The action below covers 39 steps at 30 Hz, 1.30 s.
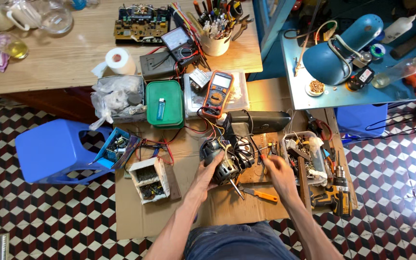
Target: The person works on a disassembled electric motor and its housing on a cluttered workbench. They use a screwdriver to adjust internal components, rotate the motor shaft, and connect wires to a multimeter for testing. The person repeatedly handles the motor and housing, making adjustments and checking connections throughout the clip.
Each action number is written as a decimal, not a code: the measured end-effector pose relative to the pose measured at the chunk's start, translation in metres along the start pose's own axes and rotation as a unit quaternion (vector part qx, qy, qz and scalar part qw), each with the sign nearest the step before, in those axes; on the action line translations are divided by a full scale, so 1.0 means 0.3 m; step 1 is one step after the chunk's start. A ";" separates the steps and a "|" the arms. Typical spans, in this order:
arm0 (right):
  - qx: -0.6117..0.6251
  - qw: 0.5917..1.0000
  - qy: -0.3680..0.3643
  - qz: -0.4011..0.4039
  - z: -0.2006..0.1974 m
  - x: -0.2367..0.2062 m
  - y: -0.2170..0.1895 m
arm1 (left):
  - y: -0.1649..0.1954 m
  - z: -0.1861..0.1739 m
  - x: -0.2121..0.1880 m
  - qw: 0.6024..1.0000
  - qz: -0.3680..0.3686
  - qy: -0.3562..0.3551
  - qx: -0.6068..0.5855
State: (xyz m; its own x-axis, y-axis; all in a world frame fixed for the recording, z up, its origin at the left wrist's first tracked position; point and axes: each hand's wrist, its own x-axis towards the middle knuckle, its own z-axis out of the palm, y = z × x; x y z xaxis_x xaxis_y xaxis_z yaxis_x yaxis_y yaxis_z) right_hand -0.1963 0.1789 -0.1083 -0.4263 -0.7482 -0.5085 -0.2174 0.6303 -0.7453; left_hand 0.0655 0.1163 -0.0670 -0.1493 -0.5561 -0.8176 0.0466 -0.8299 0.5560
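Observation:
My left hand (207,169) grips a small black electric motor (222,163) with coloured wires, held on a sheet of cardboard (227,207) on the floor. My right hand (278,169) hovers just to the motor's right, fingers curled near the wires and a small tool; what it holds is too small to tell. An orange-handled screwdriver (261,194) lies on the cardboard below the motor, between my forearms. A black fan housing (258,121) lies just behind the motor.
Orange multimeter (219,94) on a clear box, green lidded box (164,103), white parts boxes (150,178), clear bin of parts (309,156), cordless drill (338,195), blue plastic stool (56,149), wooden desk (49,62) behind, blue lamp (340,48) on a blue table.

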 end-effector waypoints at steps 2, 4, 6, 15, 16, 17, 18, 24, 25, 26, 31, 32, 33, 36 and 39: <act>-0.059 0.994 0.014 -0.087 0.040 0.140 -0.066 | -0.017 0.005 0.037 0.999 -0.005 -0.006 -0.048; -0.061 0.997 -0.035 -0.043 0.098 0.269 -0.117 | -0.049 0.018 0.074 0.998 -0.005 0.009 -0.066; -0.114 0.991 -0.076 -0.006 0.177 0.382 -0.177 | -0.074 0.032 0.109 0.998 0.003 0.043 -0.049; -0.058 0.995 -0.056 0.065 0.270 0.267 -0.301 | -0.067 0.055 0.076 0.994 0.080 0.066 -0.019; -0.049 0.996 -0.042 0.054 0.257 0.242 -0.308 | -0.054 0.058 0.046 0.993 0.095 0.065 -0.010; -0.008 0.999 -0.032 0.021 0.249 0.222 -0.314 | -0.038 0.054 0.010 0.992 0.110 0.062 -0.001; 0.033 0.999 -0.019 -0.012 0.239 0.199 -0.315 | -0.017 0.054 -0.030 0.990 0.126 0.058 0.010; 0.178 0.981 0.010 -0.082 0.185 0.044 -0.247 | 0.126 0.022 -0.254 0.919 0.280 0.068 0.270; 0.220 0.973 0.011 -0.075 0.178 0.012 -0.226 | 0.150 0.008 -0.268 0.899 0.303 0.053 0.313; 0.278 0.956 -0.011 -0.098 0.175 -0.013 -0.206 | 0.172 -0.008 -0.278 0.876 0.326 0.037 0.354; 0.415 0.895 -0.110 -0.121 0.115 -0.043 -0.129 | 0.217 -0.089 -0.273 0.709 0.533 -0.087 0.454; 0.489 0.859 -0.135 -0.068 0.082 -0.050 -0.111 | 0.218 -0.098 -0.262 0.674 0.558 -0.104 0.473; 0.559 0.814 -0.160 -0.014 0.048 -0.060 -0.094 | 0.219 -0.108 -0.247 0.636 0.582 -0.121 0.491; 0.677 0.706 -0.208 0.023 0.037 -0.077 -0.062 | 0.225 -0.142 -0.196 0.517 0.654 -0.131 0.537; 0.724 0.670 -0.165 0.027 0.100 -0.057 -0.055 | 0.226 -0.162 -0.135 0.414 0.686 -0.113 0.587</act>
State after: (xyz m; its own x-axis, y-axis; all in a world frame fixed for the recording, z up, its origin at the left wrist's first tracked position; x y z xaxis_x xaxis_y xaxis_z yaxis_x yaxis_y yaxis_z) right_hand -0.1590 0.1751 -0.1003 -0.1295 -0.8884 -0.4405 0.9710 -0.0234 -0.2381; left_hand 0.1227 0.0803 -0.0037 -0.8732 -0.3387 0.3504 -0.2513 0.9290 0.2718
